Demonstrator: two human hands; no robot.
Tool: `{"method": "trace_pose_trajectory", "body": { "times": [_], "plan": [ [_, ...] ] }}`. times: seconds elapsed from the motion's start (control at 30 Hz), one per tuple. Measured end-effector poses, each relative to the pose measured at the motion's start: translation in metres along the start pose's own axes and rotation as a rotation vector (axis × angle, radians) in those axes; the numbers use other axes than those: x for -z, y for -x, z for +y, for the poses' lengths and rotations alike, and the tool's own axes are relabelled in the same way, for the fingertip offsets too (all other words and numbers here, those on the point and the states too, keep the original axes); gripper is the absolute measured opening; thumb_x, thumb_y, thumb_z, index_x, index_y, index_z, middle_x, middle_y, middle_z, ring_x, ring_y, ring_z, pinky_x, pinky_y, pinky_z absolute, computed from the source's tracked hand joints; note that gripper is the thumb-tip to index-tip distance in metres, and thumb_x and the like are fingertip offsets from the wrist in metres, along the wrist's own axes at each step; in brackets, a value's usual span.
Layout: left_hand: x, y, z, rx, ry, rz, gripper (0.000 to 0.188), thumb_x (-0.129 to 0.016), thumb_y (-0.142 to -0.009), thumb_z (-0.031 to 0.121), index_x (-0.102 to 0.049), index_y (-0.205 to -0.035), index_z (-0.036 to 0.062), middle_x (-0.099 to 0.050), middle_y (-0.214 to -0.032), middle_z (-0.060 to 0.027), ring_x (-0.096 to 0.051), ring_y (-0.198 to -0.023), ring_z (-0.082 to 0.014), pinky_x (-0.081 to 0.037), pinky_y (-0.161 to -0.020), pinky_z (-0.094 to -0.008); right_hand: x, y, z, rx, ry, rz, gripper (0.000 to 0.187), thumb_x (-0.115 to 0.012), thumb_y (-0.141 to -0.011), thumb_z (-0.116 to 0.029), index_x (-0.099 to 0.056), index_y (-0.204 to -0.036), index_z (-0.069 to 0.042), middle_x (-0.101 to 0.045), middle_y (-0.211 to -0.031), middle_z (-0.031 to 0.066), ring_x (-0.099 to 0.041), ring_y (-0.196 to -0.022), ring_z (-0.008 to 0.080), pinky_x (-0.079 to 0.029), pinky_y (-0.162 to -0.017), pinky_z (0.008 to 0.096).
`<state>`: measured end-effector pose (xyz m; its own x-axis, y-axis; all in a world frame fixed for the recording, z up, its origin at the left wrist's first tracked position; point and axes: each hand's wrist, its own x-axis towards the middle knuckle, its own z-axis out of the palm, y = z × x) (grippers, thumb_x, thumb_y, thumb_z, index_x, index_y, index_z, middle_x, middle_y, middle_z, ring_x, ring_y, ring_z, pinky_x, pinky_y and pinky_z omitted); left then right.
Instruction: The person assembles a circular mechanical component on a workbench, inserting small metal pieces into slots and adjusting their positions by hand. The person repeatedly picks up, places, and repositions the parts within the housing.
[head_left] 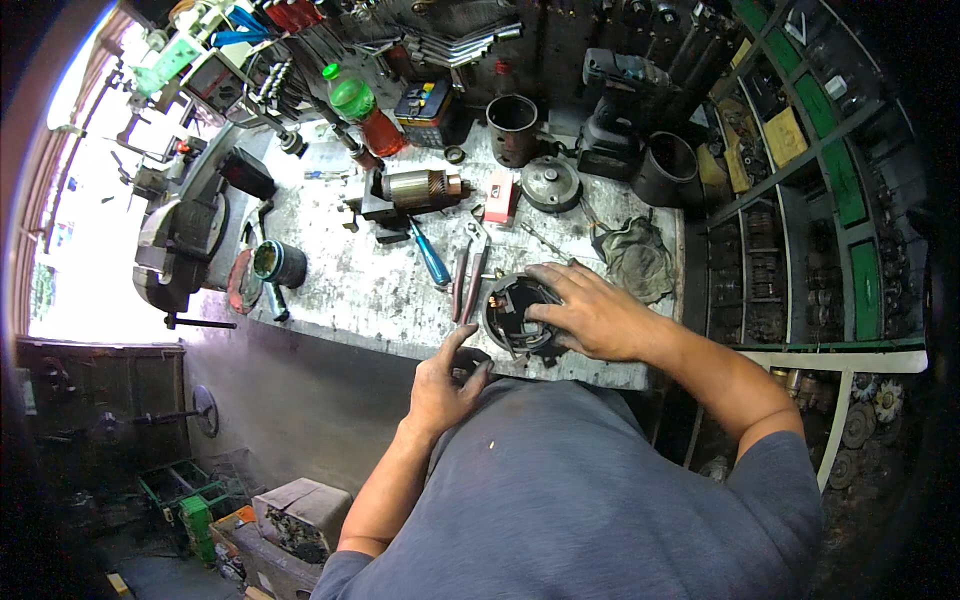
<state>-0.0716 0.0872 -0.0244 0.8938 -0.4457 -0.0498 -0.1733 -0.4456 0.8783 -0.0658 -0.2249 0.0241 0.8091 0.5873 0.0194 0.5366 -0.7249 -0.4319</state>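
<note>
Housing, round with no long axis, lies on the desk; right hand, nearer, touches its right side; left hand, curled, sits lower left of it; neither grip is certain.

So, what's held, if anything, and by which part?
Right hand rests on the right rim of the round dark housing; whether it grips, or the left hand holds anything, can't be told.

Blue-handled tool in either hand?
No, the blue-handled tool lies on the bench beside the pliers, apart from the left hand and the right hand.
</note>
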Motion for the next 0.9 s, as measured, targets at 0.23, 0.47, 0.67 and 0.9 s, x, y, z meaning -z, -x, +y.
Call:
{"method": "trace_pose_trajectory", "body": {
  "times": [0.23, 0.47, 0.67, 0.9],
  "plan": [
    [0.009, -0.005, -0.002, -0.009, -0.06, -0.027, 0.054, -0.08, -0.096, 0.007, -0.062, -0.147, 0.0084, -0.083, -0.099, -0.014, -0.082, -0.084, -0.0268, -0.063, -0.076, -0.0369, -0.009, 0.022, -0.019, -0.168, -0.149, 0.126, 0.079, -0.092, -0.084, -0.023, -0.058, -0.154, -0.013, -0.039, -0.169, 0.0307, -0.043, -0.155, 0.0504, -0.039, -0.129, 0.0545],
    [0.011, -0.028, 0.009, -0.086, -0.067, -0.094, 0.053, -0.081, -0.096, 0.008, -0.064, -0.146, 0.0079, -0.082, -0.1, -0.0163, -0.082, -0.089, -0.0303, -0.063, -0.081, -0.0398, -0.023, 0.033, -0.043, -0.286, -0.194, 0.308, 0.066, -0.093, -0.083, -0.015, -0.067, -0.143, -0.01, -0.04, -0.167, 0.0315, -0.045, -0.153, 0.0523, -0.042, -0.127, 0.0527],
    [0.015, -0.041, 0.007, -0.009, -0.052, -0.011, 0.049, -0.081, -0.096, 0.009, -0.065, -0.143, 0.0055, -0.083, -0.101, -0.0177, -0.082, -0.09, -0.0284, -0.062, -0.081, -0.0378, -0.031, 0.032, -0.053, -0.329, -0.209, 0.447, 0.056, -0.091, -0.085, -0.013, -0.07, -0.136, -0.007, -0.046, -0.163, 0.0312, -0.048, -0.151, 0.0518, -0.043, -0.126, 0.052],
    [0.002, -0.056, 0.005, 0.041, 0.033, 0.054, 0.042, -0.078, -0.1, 0.01, -0.068, -0.139, -0.0004, -0.081, -0.103, -0.0128, -0.074, -0.093, -0.0162, -0.059, -0.086, -0.0338, -0.024, -0.007, -0.043, -0.398, -0.203, 0.526, 0.047, -0.087, -0.088, -0.008, -0.073, -0.133, -0.008, -0.058, -0.154, 0.0252, -0.059, -0.141, 0.0451, -0.05, -0.119, 0.0499]
  ]
}}
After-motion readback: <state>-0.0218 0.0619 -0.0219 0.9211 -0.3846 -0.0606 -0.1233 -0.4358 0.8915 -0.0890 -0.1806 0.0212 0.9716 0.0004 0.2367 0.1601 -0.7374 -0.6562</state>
